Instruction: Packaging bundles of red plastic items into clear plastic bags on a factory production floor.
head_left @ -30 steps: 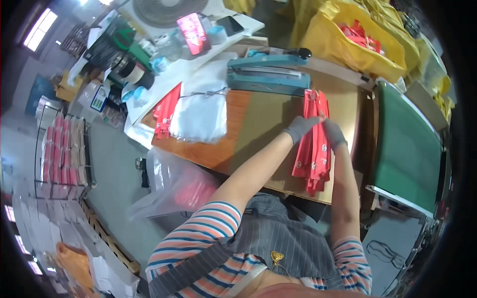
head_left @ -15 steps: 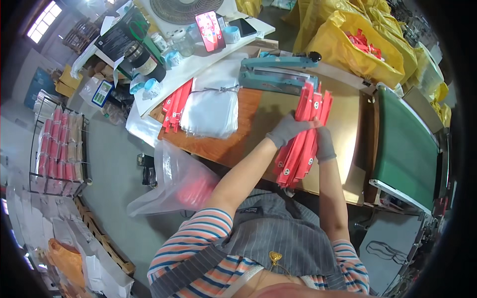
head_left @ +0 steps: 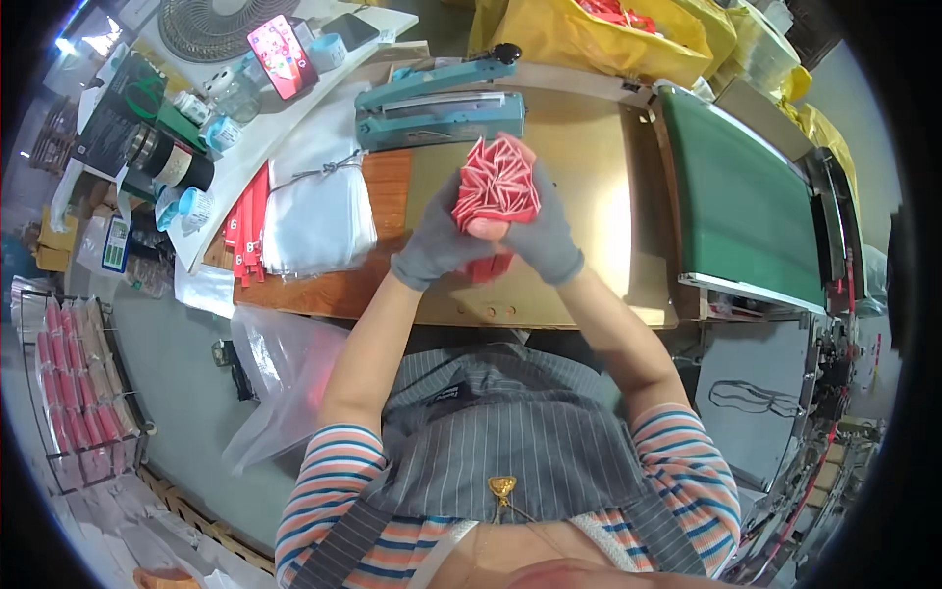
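Observation:
A thick bundle of long, flat red strips (head_left: 498, 182) is held up over the table, its folded ends turned upward in a star-like cluster of edges. Around its left side wraps my left hand (head_left: 432, 238), in a grey glove with bare fingertips. My right hand (head_left: 548, 236), gloved the same way, closes on the other side. Both thumbs press on the near face, and most of the other fingers are hidden behind the bundle. Just beyond the hands stands a teal hand-lever bag sealer (head_left: 442, 123), apart from the bundle.
Left on the table are a cord-tied stack of clear plastic bags (head_left: 319, 221) and more red strips (head_left: 253, 221). A white shelf (head_left: 339, 79) carries a phone (head_left: 283, 57) and jars. At right is a green conveyor belt (head_left: 736, 196); a clear bag (head_left: 280, 383) hangs at the table's front edge.
The bundle has gone from lying slanted, its long sides showing, to end-up between both hands. My hands have come level on either side of it. The whole view has shifted.

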Tool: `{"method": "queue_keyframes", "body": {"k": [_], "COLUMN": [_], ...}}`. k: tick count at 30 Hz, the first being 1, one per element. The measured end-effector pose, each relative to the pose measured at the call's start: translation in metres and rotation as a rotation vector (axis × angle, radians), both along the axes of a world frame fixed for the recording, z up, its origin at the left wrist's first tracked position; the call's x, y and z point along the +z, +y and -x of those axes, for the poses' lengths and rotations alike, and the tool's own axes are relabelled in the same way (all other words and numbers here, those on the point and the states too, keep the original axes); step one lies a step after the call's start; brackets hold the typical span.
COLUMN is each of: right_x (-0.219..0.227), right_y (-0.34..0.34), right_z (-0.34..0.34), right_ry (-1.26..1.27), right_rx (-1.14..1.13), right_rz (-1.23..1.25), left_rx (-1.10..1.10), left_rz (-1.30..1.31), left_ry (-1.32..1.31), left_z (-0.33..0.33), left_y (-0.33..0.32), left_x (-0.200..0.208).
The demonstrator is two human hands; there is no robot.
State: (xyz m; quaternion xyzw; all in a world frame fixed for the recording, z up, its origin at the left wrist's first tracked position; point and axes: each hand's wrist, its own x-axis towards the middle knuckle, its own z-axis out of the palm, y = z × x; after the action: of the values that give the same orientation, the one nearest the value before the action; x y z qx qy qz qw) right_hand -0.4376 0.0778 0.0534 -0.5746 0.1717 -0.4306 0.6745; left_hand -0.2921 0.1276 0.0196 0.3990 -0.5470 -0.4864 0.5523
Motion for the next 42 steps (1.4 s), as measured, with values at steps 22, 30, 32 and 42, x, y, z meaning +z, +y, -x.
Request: {"method": "queue_keyframes", "body": {"k": [22,30,32,42], "right_x": [-0.056,-0.051,-0.058,-0.068], "right_y": [0.008,0.012,0.006,-0.003], "right_z": [-0.006,-0.018,-0.005,0.05], "right_ry": [0.134,0.072,0.056,-0.067], "right_rx": [0.466,0.499,0.46,0.366], "right_rz": [-0.607,-0.576,-0.518,-0.356], "left_rx": [0.473,0.724,0.763,0.113], "left_rz": [-0.463,0.072,0.231,0.618], "left_ry": [-1.016,-0.561,-0.673,-0.776], "left_z": [-0.245,-0.003,0.009,0.058], "left_y": [0.092,0.07,0.066,0.02], "left_x": [-0.053,0.007,-0.006,0.058]}}
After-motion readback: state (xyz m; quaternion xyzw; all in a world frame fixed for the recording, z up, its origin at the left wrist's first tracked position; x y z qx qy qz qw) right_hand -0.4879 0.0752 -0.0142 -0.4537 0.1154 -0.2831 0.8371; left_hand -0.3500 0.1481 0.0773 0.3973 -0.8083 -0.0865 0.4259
